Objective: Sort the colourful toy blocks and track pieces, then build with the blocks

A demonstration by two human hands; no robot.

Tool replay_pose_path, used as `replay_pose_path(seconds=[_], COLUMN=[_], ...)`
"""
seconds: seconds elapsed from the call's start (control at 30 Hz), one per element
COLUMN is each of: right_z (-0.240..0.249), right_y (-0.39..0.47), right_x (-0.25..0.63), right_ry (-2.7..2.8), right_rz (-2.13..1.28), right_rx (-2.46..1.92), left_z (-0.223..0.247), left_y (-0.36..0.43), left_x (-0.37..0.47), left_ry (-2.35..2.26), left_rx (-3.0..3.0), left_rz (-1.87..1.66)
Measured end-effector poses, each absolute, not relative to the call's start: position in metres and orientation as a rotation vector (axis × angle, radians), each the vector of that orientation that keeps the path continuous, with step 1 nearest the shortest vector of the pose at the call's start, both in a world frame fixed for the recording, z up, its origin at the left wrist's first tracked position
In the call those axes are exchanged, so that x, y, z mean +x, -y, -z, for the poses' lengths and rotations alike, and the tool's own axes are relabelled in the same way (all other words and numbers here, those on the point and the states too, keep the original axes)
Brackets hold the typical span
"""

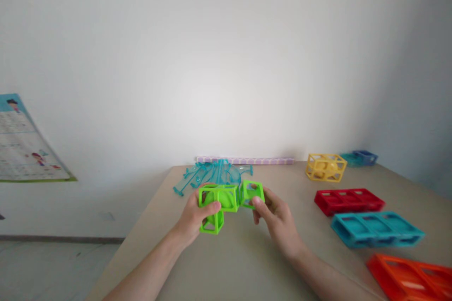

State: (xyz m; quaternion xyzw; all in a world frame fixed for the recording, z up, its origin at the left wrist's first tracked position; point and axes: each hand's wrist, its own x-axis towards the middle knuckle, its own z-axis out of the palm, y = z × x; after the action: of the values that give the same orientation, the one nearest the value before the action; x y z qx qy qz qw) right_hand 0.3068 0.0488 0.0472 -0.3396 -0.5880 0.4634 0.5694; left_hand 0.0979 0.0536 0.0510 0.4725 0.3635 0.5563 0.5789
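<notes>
My left hand (191, 218) is closed around a green L-shaped block (226, 198) made of hollow cube frames, its thumb across the front and one cube hanging below. Between the thumb and fingers of my right hand (278, 218) is a green cube-frame piece (252, 191), slightly tilted. It sits at the right end of the L-shaped block; whether the two are joined or only close together I cannot tell. Both hands are held above the table, and the fingers behind the green pieces are partly hidden.
Behind my hands lies a pile of clear teal plastic parts (215, 172). To the right are a yellow block (325, 168), a red block (349, 201), a blue block (377, 229) and an orange block (413, 277). A patterned strip (247, 161) runs along the wall at the table's (226, 273) back edge.
</notes>
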Motion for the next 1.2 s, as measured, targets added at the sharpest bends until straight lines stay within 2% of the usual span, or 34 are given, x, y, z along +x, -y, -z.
replay_pose_path(seconds=[0.13,0.27,0.43,0.67,0.97,1.2], right_z=[-0.047,-0.037,-0.033,-0.035,-0.035,-0.034], right_y=[-0.046,-0.041,-0.040,-0.041,-0.038,-0.038], right_x=[0.303,0.302,0.302,0.304,0.303,0.300], right_ry=[1.339,1.567,1.817,1.942,1.788,1.759], right_rz=[-1.134,-0.953,-0.696,-0.591,-0.751,-1.044], right_rx=[-0.795,-0.855,-0.917,-1.003,-0.941,-0.949], left_z=[-0.052,-0.054,-0.051,-0.046,-0.050,-0.044], left_y=[-0.053,-0.058,-0.058,-0.051,-0.051,-0.050], left_x=[0.100,0.101,0.107,0.116,0.113,0.109], left_ry=[-0.859,-0.841,-0.763,-0.819,-0.776,-0.718], left_rx=[0.953,0.822,0.865,0.896,0.910,1.127], left_rz=[-1.357,-1.418,-1.296,-1.301,-1.364,-1.284])
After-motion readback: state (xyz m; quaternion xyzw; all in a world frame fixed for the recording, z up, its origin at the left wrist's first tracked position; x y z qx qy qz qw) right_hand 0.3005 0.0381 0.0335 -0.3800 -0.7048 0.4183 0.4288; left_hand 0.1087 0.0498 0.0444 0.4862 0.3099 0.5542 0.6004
